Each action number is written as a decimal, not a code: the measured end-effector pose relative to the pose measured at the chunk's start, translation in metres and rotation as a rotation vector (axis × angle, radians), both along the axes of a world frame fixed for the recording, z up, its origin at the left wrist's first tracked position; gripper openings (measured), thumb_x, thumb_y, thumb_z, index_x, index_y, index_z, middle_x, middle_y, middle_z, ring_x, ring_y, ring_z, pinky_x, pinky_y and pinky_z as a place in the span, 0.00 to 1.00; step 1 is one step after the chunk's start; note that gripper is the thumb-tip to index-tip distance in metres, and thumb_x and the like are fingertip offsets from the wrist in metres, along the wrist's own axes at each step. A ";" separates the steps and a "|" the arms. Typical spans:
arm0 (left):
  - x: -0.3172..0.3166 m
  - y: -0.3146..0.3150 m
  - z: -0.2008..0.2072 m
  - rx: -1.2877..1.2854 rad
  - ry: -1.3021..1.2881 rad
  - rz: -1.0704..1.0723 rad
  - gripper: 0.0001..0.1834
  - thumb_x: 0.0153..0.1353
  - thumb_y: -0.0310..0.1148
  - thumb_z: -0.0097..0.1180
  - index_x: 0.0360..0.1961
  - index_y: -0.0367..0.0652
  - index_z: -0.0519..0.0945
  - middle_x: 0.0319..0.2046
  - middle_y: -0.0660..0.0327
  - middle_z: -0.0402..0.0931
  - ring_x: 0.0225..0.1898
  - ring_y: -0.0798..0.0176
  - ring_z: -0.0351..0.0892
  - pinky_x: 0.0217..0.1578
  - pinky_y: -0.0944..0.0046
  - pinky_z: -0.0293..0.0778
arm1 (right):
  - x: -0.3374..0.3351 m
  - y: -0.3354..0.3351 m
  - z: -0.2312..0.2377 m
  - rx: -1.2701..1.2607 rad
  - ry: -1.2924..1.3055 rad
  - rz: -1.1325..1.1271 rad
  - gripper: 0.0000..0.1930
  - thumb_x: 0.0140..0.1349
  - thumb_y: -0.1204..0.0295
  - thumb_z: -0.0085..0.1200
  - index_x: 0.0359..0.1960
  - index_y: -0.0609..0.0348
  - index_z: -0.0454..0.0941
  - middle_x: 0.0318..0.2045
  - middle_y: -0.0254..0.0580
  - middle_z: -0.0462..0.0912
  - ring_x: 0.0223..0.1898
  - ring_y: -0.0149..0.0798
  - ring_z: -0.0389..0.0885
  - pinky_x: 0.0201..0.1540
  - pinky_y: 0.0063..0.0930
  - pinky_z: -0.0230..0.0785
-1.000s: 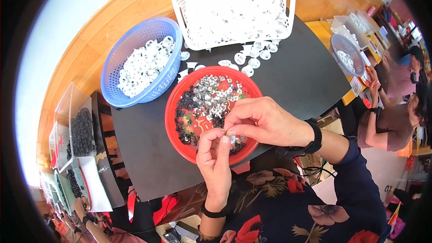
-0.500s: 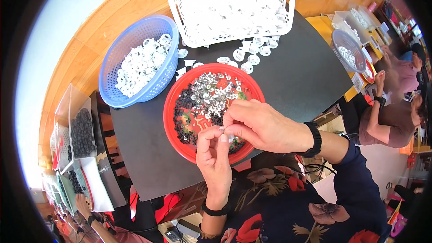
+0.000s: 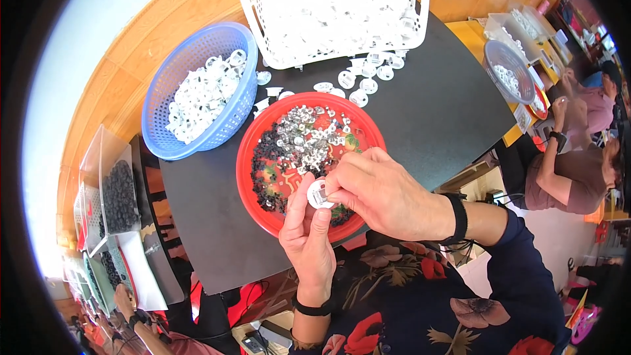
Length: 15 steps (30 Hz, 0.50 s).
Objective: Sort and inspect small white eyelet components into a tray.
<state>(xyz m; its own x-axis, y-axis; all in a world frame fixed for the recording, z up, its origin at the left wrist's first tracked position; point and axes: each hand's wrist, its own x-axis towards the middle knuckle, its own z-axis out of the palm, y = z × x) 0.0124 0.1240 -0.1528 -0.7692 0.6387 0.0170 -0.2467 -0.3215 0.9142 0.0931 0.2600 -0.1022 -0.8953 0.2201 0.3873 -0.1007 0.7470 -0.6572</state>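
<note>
Between the thumb and fingers of my left hand (image 3: 307,243) is a round white plastic part (image 3: 319,194), its face with a small cut-out turned up. My right hand (image 3: 378,192) is closed in a pinch at that part's right edge; whatever tiny piece its fingertips may hold is hidden. Both hands are over the near side of a red round tray (image 3: 246,177). In the tray lie small silvery clear pieces (image 3: 309,137) toward the back and small black pieces (image 3: 266,151) along the left.
A blue basket (image 3: 150,108) of white parts stands at the left, and a white basket (image 3: 253,10) heaped with similar parts is at the back. Loose white parts (image 3: 358,97) lie on the dark table (image 3: 434,112). Other people (image 3: 572,171) sit at the right.
My left hand has turned the white part so its round face shows; before, it was mostly hidden between my fingers. My right hand has shifted slightly down, still pinching beside it.
</note>
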 end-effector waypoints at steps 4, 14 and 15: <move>0.000 0.000 0.001 -0.040 0.065 -0.001 0.25 0.64 0.21 0.52 0.62 0.29 0.66 0.55 0.52 0.73 0.54 0.63 0.74 0.55 0.62 0.72 | 0.002 -0.002 -0.001 0.090 -0.046 -0.036 0.05 0.60 0.75 0.55 0.36 0.54 0.73 0.31 0.33 0.74 0.34 0.37 0.74 0.44 0.30 0.61; 0.000 0.000 0.001 -0.008 0.027 -0.013 0.25 0.66 0.23 0.50 0.63 0.29 0.64 0.58 0.51 0.70 0.56 0.62 0.72 0.57 0.61 0.70 | 0.004 -0.003 -0.003 0.100 0.091 -0.049 0.07 0.59 0.76 0.54 0.39 0.57 0.76 0.31 0.35 0.75 0.34 0.38 0.76 0.40 0.32 0.64; 0.000 0.000 0.002 0.014 0.029 -0.025 0.25 0.66 0.23 0.50 0.63 0.29 0.64 0.60 0.50 0.68 0.57 0.61 0.72 0.57 0.60 0.70 | 0.003 -0.003 -0.004 -0.046 0.129 -0.070 0.07 0.59 0.76 0.52 0.40 0.57 0.75 0.30 0.36 0.75 0.34 0.40 0.76 0.37 0.32 0.65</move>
<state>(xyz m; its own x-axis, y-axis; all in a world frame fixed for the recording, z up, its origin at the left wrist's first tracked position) 0.0129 0.1244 -0.1513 -0.7519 0.6576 0.0482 -0.2279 -0.3278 0.9168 0.0961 0.2567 -0.1063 -0.8203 0.3006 0.4866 -0.1354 0.7245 -0.6759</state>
